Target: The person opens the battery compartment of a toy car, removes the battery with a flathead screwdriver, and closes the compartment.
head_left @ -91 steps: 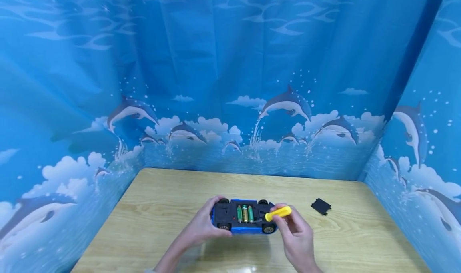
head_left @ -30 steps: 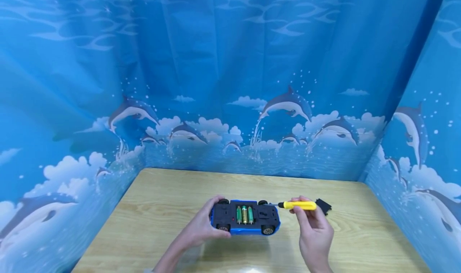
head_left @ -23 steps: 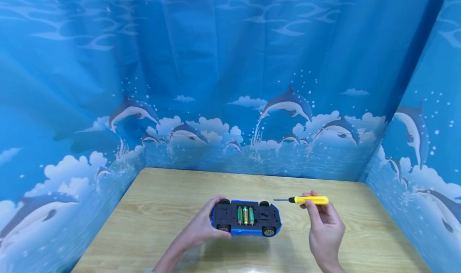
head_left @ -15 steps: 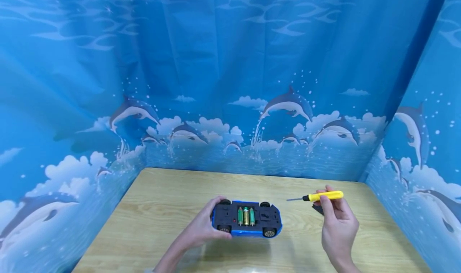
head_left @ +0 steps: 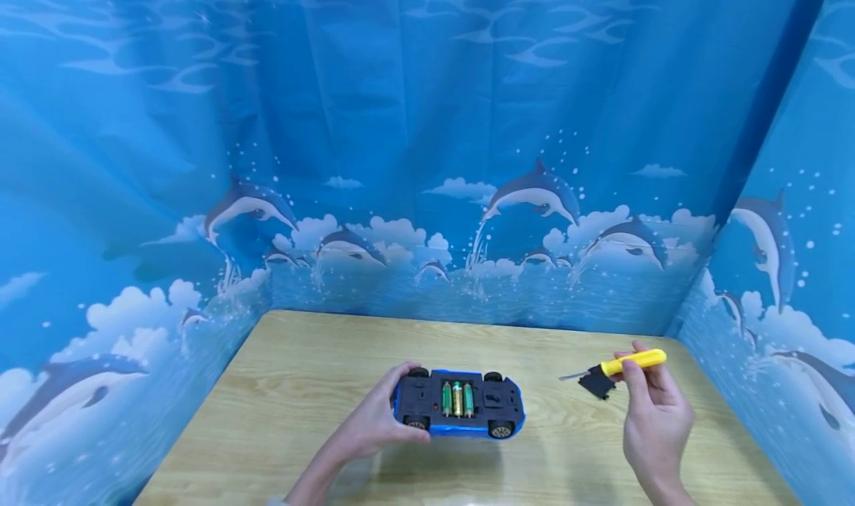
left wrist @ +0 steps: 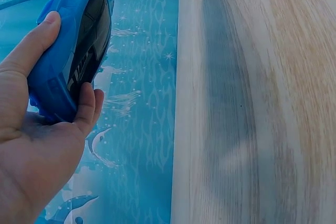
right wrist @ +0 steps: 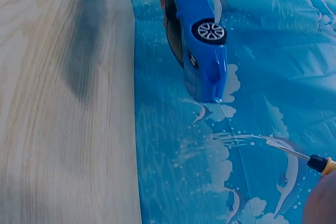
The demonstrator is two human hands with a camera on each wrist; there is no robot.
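Observation:
My left hand [head_left: 381, 417] grips one end of a blue toy car [head_left: 490, 398], which is turned with its black underside toward the head camera. Three batteries [head_left: 457, 399], green and gold, lie side by side in its uncovered compartment. In the left wrist view, thumb and fingers wrap round the car's blue body [left wrist: 58, 77]. Off to the right, my right hand [head_left: 661, 424] holds a screwdriver [head_left: 641, 360] by its yellow handle, its shaft pointing left. Below that shaft lies a small black cover [head_left: 597, 387] on the table, partly hidden by the screwdriver.
A light wood table [head_left: 314, 357] lies beneath both hands, and the car is held above it. Blue curtains [head_left: 427, 157] printed with dolphins hang behind the table and along both sides.
My right hand has drawn the screwdriver away from the car's underside, moving right and slightly up to above the black cover. The left hand and car stay nearly in place.

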